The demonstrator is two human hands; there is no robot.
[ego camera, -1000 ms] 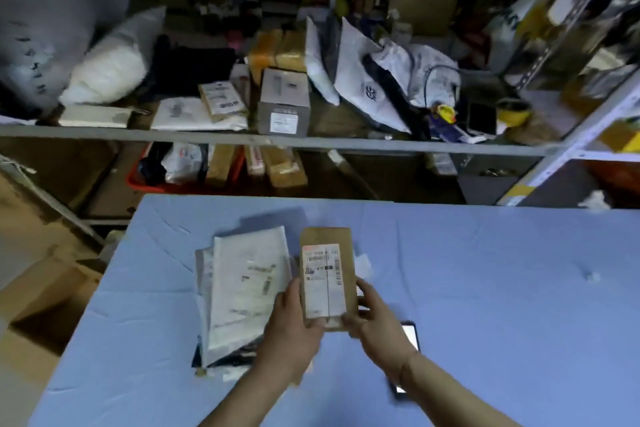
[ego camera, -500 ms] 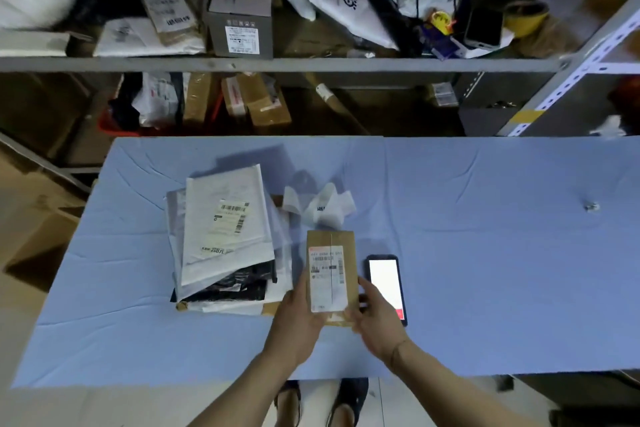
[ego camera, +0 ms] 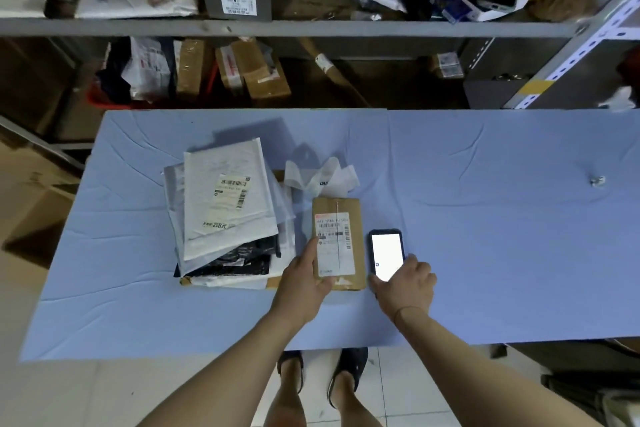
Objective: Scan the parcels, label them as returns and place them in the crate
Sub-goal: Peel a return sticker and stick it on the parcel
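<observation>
Two hands low, left hand (ego camera: 304, 282) fingers grasping brown parcel (ego camera: 338, 243), right hand (ego camera: 405, 282) fingers curled on phone (ego camera: 386, 255)

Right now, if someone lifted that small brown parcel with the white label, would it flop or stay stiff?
Probably stiff: the brown parcel keeps straight edges and square corners, like a flat cardboard box. Likely light, since the left hand steadies it by one edge alone. It lies flat on the blue table, so it should slide, not roll or tip.
</observation>
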